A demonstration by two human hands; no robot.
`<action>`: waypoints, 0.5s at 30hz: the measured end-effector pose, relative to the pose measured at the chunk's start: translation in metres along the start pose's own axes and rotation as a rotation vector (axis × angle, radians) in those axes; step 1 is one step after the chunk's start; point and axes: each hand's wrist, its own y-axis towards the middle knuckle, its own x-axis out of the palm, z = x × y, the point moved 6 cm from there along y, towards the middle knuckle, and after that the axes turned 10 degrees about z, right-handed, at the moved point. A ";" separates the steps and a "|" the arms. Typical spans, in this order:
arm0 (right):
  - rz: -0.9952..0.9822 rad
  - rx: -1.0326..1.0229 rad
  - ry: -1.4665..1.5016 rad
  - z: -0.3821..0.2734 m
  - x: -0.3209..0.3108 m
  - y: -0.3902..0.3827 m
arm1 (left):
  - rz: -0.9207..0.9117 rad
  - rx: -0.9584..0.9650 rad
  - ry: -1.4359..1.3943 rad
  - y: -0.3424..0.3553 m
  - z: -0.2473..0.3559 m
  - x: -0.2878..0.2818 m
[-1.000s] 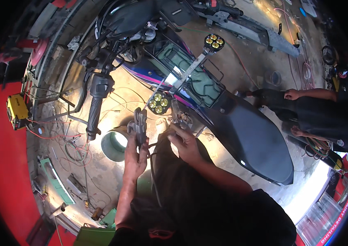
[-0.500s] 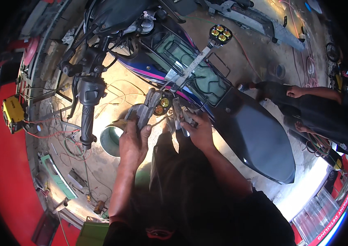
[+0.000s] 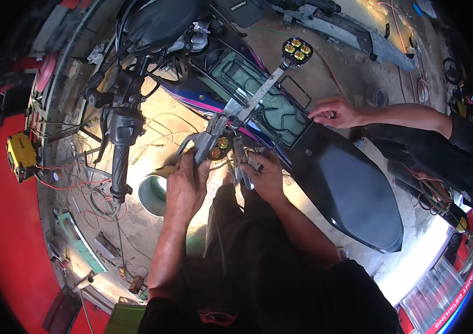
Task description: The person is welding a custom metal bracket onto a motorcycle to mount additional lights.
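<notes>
Left hand (image 3: 185, 186): closed around a grey metal piece (image 3: 211, 138), held by the lower lamp (image 3: 223, 143); contact cannot be told.
Right hand (image 3: 265, 177): fingers curled; a slim metal piece (image 3: 239, 149) is gripped.
Lamp bar (image 3: 265, 91): set across the motorcycle (image 3: 353, 192).

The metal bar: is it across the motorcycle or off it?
Across: the metal bar spans the motorcycle, a round lamp past its far side.

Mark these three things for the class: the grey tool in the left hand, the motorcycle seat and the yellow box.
Grey tool (image 3: 208, 139): head view, on its long body.
Motorcycle seat (image 3: 353, 186): head view, middle of its dark top.
Yellow box (image 3: 22, 153): head view, on its yellow side.
</notes>
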 end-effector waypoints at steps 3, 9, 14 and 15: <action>0.029 -0.028 -0.003 -0.003 0.002 0.003 | 0.001 0.002 -0.007 0.000 0.003 0.000; -0.011 -0.026 -0.003 -0.006 0.003 0.002 | 0.004 -0.005 0.004 0.000 0.002 0.000; -0.018 -0.040 0.024 -0.007 0.000 0.005 | 0.006 0.013 0.004 0.000 0.007 0.000; -0.020 -0.057 0.035 -0.007 0.001 0.005 | 0.000 0.008 0.008 0.000 0.008 0.000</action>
